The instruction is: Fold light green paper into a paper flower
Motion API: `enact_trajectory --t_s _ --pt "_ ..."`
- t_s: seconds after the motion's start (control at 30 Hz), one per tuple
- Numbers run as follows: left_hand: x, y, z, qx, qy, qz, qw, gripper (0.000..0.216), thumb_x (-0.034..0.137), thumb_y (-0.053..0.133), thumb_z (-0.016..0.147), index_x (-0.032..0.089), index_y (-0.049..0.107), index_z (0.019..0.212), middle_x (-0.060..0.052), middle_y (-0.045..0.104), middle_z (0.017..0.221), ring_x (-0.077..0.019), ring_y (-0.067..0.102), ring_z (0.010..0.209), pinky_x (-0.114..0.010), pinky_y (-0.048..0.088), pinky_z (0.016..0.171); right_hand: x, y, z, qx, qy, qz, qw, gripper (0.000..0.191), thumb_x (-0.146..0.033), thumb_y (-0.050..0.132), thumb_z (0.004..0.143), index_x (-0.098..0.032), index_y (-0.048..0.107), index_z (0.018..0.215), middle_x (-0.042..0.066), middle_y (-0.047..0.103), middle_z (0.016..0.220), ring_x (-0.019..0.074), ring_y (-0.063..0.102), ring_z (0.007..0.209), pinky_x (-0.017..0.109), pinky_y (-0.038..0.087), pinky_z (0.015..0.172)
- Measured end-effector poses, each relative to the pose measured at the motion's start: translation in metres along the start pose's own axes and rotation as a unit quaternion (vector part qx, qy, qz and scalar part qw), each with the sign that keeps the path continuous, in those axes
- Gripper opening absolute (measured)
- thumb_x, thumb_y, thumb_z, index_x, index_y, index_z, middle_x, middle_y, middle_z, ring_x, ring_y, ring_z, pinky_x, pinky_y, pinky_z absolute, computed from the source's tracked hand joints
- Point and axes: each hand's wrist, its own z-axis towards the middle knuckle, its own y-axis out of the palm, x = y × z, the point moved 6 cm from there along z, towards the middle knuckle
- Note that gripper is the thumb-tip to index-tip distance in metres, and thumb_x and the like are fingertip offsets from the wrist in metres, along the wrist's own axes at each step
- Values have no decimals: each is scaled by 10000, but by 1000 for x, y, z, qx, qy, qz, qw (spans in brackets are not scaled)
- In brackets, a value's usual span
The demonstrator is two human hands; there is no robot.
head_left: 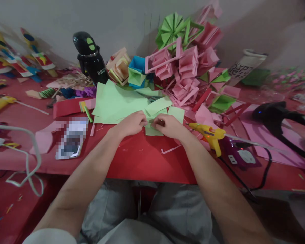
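Observation:
My left hand [134, 122] and my right hand [169, 125] face each other at the middle of the red table, fingers curled in a pinch. Between them lies a small light green paper piece [154, 130], with each hand closed on one side of it. Behind my hands, larger light green paper sheets [114, 101] are spread out. A pair of scissors [151, 97] rests on these sheets, partly covered by a loose green strip [158, 105]. The fingertips are small in view, so the exact fold under them is hard to make out.
A yellow glue gun [210, 135] lies at the right beside a purple box [240, 152] with a cord. Pink folded paper shapes [185, 64] pile up behind. A black bottle [91, 61] stands at the back left; a phone [72, 139] lies left of my arm.

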Motion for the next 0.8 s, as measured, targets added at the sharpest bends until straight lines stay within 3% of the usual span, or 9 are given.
enact_trajectory --t_s 0.33,0.8 --pt "-4 1 1 37 -8 13 999 157 215 568 887 195 591 733 -79 645 916 -199 595 787 -334 453 676 4 3 5 39 -1 -41 998 211 -214 652 846 -193 556 659 26 539 759 163 515 713 320 409 704" --pt "-11 2 2 49 -38 -46 997 54 153 656 830 194 620 825 -46 664 879 -171 612 744 -305 479 674 12 6 5 50 15 11 999 78 -145 674 768 -184 608 757 26 586 815 162 532 738 305 428 704"
